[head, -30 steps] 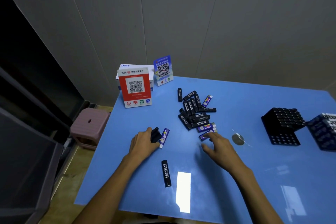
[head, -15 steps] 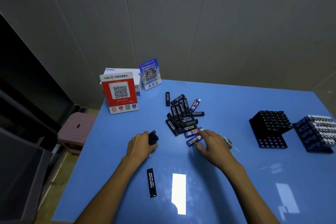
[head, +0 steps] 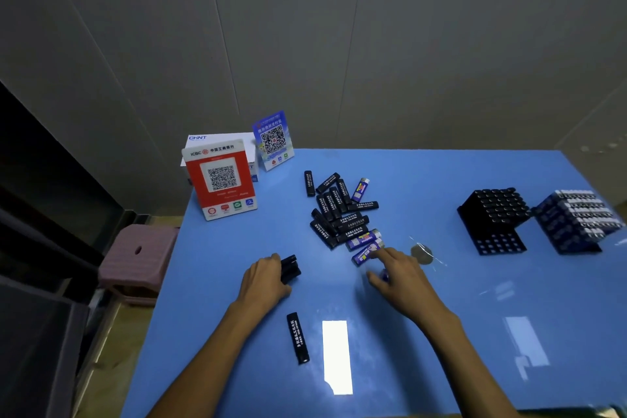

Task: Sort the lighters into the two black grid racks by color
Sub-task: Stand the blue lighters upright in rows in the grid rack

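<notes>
Left hand (head: pixel 263 278) grips black lighters (head: pixel 290 268); right hand (head: pixel 398 276) (fingers loose, unclenched) should pinch the purple lighter (head: pixel 364 254) at its fingertips lengthwise.

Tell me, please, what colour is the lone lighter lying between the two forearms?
Black with white lettering, seen in the head view: lighter.

Blue table (head: pixel 441 332), lighters (head: pixel 339 214), racks (head: pixel 492 217)

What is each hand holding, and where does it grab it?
The left hand grips a bunch of black lighters around one end; the other ends stick out. The right hand touches a purple lighter with a fingertip; whether it holds anything cannot be told.
</notes>
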{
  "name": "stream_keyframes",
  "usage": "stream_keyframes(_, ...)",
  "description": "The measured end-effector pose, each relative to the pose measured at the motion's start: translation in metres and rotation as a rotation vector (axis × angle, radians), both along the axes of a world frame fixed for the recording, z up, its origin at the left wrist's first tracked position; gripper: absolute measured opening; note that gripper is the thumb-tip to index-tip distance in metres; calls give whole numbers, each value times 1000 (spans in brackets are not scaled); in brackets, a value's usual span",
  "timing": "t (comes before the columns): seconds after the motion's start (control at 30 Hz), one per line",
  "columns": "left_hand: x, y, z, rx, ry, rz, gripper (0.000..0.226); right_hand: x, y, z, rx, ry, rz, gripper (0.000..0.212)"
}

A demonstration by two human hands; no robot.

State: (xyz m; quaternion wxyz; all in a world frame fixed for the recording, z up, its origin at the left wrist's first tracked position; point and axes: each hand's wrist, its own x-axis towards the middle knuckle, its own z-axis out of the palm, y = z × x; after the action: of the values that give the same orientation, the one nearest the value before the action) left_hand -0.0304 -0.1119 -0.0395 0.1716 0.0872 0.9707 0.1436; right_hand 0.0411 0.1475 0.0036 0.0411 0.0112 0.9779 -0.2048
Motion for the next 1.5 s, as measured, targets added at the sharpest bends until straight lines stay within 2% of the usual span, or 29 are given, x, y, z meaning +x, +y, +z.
stream_keyframes(0.23, 7, 2, 6, 82, -2, -114, 25, 41, -1, -2, -24, -48, -129, 37)
stream_keyframes(0.5, 33, 69, 44, 90, -1, -324, 33, 88, 33, 15, 15, 2, -277, 41)
stream_keyframes(0.87, 127, 219, 77, 248, 21, -468, 27, 208, 155, 31, 8, 4, -413, 43)
stream_keyframes(1.13, 208, 326, 89, 287, 17, -539, 23, 293, 251, 30, 11, 13, -443, 42)
stream_keyframes(1.5, 230, 437, 97, 276, -8, -568, 21, 306, 344, 35, -99, 35, -456, 42)
